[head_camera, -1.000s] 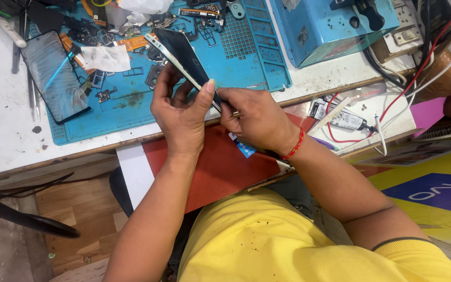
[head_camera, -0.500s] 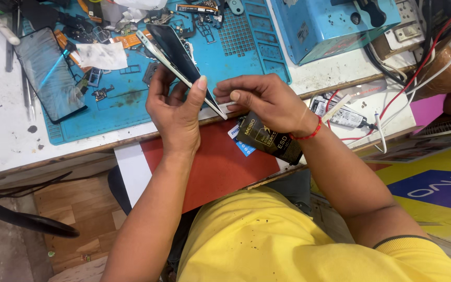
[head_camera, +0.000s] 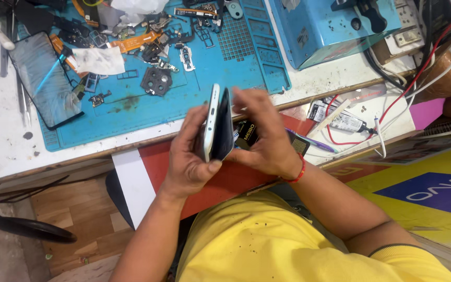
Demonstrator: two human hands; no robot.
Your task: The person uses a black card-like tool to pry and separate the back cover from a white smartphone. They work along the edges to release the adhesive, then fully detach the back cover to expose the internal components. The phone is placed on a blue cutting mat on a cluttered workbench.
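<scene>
My left hand (head_camera: 188, 156) grips a smartphone (head_camera: 216, 125) held on edge in front of my chest, its pale frame to the left and its dark screen panel parted from it on the right. My right hand (head_camera: 264, 137) is pressed against the dark panel, fingers spread over its upper edge. A black and gold battery (head_camera: 246, 134) shows between the phone and my right palm. A red thread band circles my right wrist.
A blue repair mat (head_camera: 194, 99) on the white bench holds loose phone parts, flex cables and a black camera plate (head_camera: 156, 81). Another phone screen (head_camera: 45, 78) lies at the mat's left. A blue machine (head_camera: 330, 26), a glue tube (head_camera: 340, 119) and red and white cables sit right.
I have brought the phone down from over the mat towards my chest and turned it on edge. My right hand went from the phone's lower corner onto its dark panel.
</scene>
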